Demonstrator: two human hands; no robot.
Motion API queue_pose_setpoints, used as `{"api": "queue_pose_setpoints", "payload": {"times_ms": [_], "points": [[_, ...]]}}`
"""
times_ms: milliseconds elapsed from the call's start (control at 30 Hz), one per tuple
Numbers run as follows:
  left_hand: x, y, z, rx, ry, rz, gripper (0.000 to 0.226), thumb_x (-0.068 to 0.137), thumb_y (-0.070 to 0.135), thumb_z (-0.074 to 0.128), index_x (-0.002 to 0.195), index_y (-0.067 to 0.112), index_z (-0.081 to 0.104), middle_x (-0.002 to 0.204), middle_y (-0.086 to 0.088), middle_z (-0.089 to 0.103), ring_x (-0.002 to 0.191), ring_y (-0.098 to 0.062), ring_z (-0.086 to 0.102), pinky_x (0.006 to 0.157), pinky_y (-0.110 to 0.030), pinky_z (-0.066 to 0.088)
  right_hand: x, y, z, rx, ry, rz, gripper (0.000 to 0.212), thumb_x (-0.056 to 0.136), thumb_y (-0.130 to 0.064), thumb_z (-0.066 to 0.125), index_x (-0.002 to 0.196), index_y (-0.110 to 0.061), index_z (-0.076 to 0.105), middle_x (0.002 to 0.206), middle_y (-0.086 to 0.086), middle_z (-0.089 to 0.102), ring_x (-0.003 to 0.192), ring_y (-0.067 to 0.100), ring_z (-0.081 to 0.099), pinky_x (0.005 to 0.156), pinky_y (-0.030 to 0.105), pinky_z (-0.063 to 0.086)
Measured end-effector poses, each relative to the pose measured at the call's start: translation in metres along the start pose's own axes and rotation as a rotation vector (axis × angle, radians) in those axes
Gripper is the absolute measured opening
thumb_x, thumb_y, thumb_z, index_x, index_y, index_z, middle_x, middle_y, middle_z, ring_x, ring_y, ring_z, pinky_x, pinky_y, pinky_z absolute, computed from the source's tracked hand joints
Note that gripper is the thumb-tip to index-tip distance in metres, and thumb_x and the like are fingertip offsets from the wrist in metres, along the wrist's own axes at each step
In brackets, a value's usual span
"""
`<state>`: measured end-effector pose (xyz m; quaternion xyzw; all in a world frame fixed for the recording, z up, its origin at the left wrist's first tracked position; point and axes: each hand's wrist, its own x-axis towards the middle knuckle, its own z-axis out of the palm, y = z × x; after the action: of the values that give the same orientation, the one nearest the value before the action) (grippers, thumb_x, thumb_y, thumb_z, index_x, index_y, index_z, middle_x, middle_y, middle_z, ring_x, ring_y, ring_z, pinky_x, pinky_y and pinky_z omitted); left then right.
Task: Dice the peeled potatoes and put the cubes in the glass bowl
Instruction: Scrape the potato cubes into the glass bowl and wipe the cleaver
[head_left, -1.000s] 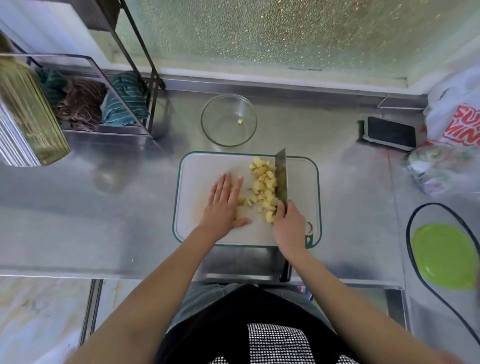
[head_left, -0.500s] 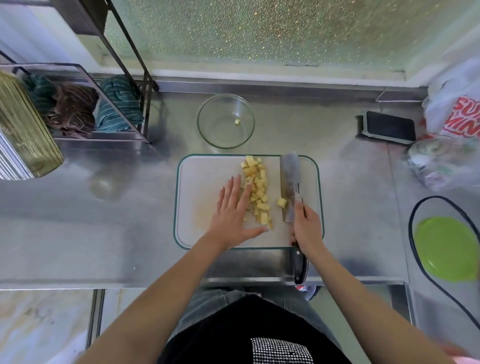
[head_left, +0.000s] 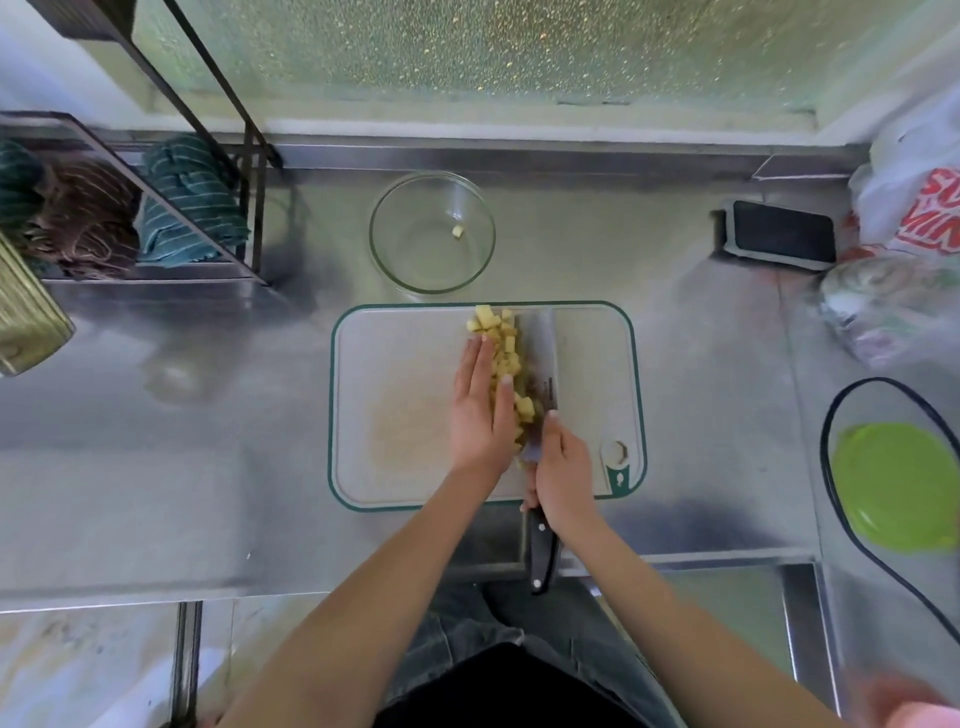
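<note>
Our right hand (head_left: 563, 465) is wrapped round the knife (head_left: 540, 395) just where blade meets handle, forefinger up on the steel, and the broad blade lies along the right flank of the potato cubes (head_left: 506, 364). Our left hand (head_left: 480, 405) is flat, fingers straight and together, pressing the pile from the other side, so we have the cubes sandwiched between palm and blade.

They run in a line from mid-board up to the far edge of the cutting board (head_left: 415, 405), which sits at the near edge of the bench. We judge them light, firm and wet with starch, likely to slip and roll apart; no pinching these singly. Better to take them as a heap, blade slid beneath as a scoop and the flat hand as a wall.

The glass bowl (head_left: 387, 260) stands just beyond the board's far edge, slightly left of the pile. It is rigid and breakable, so the blade should not knock its rim.

The count: one knife, one board, one bowl, one single cube (head_left: 457, 231) already in it. On the board a few dozen cubes, too heaped for an exact tally. We see no whole potato.
</note>
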<state>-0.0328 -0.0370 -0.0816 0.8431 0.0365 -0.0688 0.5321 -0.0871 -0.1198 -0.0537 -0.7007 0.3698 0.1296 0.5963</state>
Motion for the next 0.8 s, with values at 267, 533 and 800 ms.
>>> {"api": "queue_pose_setpoints", "payload": {"times_ms": [267, 533, 800], "points": [[0.000, 0.006, 0.001, 0.037, 0.017, 0.014, 0.048, 0.092, 0.032, 0.048, 0.137, 0.015, 0.044, 0.145, -0.001, 0.036, 0.130, -0.013, 0.037, 0.105, -0.018, 0.028, -0.002, -0.001, 0.015, 0.097, -0.038, 0.008, 0.049, 0.103, -0.035, 0.026, 0.076, -0.002, 0.050, 0.043, 0.009, 0.040, 0.029, 0.021, 0.036, 0.035, 0.028, 0.037], [-0.008, 0.021, 0.009, -0.071, 0.024, 0.020, 0.048, 0.084, 0.023, 0.065, 0.131, 0.026, 0.053, 0.148, 0.004, 0.033, 0.131, -0.008, 0.036, 0.105, -0.021, 0.031, -0.009, -0.006, 0.013, 0.162, 0.008, 0.017, 0.037, 0.103, -0.022, 0.027, 0.098, -0.008, 0.062, 0.054, 0.007, 0.055, 0.033, 0.013, 0.046, 0.034, 0.022, 0.034], [-0.003, 0.035, 0.010, -0.078, 0.031, 0.042, 0.044, 0.089, 0.012, 0.059, 0.131, 0.021, 0.053, 0.149, 0.000, 0.032, 0.127, -0.003, 0.033, 0.098, 0.001, 0.022, -0.011, -0.014, 0.009, 0.138, 0.020, -0.004, 0.041, 0.103, -0.027, 0.027, 0.094, -0.004, 0.060, 0.054, 0.011, 0.055, 0.033, 0.015, 0.045, 0.035, 0.023, 0.035]]}}
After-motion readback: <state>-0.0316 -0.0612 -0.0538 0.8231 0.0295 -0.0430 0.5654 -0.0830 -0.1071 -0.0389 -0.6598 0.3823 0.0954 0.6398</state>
